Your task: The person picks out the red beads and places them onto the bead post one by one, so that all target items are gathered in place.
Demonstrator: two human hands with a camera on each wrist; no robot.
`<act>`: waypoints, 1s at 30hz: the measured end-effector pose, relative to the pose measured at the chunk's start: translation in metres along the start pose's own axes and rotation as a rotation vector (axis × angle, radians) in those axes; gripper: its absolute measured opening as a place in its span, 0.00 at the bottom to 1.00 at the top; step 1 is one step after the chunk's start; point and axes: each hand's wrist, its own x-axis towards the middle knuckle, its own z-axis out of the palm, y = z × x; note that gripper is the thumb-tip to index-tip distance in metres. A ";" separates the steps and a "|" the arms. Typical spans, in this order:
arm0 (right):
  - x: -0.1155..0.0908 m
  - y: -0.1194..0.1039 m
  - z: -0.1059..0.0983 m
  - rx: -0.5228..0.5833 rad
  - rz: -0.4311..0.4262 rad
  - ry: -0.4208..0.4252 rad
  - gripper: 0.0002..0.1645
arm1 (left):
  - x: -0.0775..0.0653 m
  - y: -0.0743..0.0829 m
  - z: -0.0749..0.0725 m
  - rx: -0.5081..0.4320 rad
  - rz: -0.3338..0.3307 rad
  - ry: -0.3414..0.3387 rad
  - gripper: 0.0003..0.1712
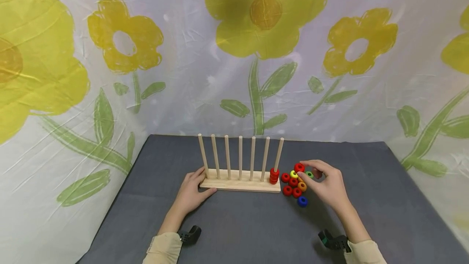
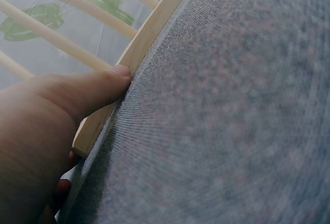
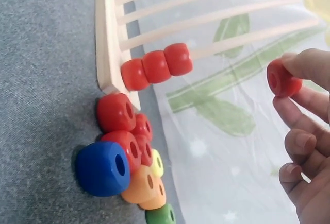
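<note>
A wooden peg stand (image 1: 238, 185) with a row of several upright pegs lies across the table. My left hand (image 1: 189, 194) grips its left end, thumb (image 2: 105, 87) along the front edge and the other fingers mostly hidden behind. Between thumb and fingertips, my right hand (image 1: 329, 185) pinches a red bead (image 3: 284, 79), raised over the loose beads and apart from the pegs. On the rightmost peg, three red beads (image 3: 156, 67) are stacked. Beside the stand's right end lie loose beads: several red, a blue bead (image 3: 103, 168), a yellow one (image 1: 293, 174), orange ones (image 1: 302, 186) and a green one (image 1: 309, 174).
Dark grey cloth (image 1: 253, 227) covers the table. Behind it hangs a pale curtain (image 1: 190, 93) printed with yellow flowers. Each wrist wears a black band, the left band (image 1: 190, 235) and the right band (image 1: 334, 241).
</note>
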 end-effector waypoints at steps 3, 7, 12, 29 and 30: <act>0.003 -0.001 0.000 -0.001 0.001 0.001 0.17 | 0.000 0.000 -0.001 -0.003 0.001 0.003 0.45; 0.005 -0.002 0.001 -0.003 0.000 -0.004 0.18 | 0.000 0.000 -0.002 -0.001 0.005 0.006 0.45; 0.009 -0.004 0.002 -0.016 -0.008 -0.005 0.17 | 0.000 0.000 -0.001 -0.001 0.004 0.001 0.46; 0.018 -0.010 0.003 -0.012 0.002 0.003 0.17 | 0.000 0.000 0.000 -0.002 0.008 0.010 0.45; 0.019 -0.011 0.003 -0.010 0.006 0.002 0.17 | 0.000 0.000 0.000 -0.001 0.007 0.010 0.45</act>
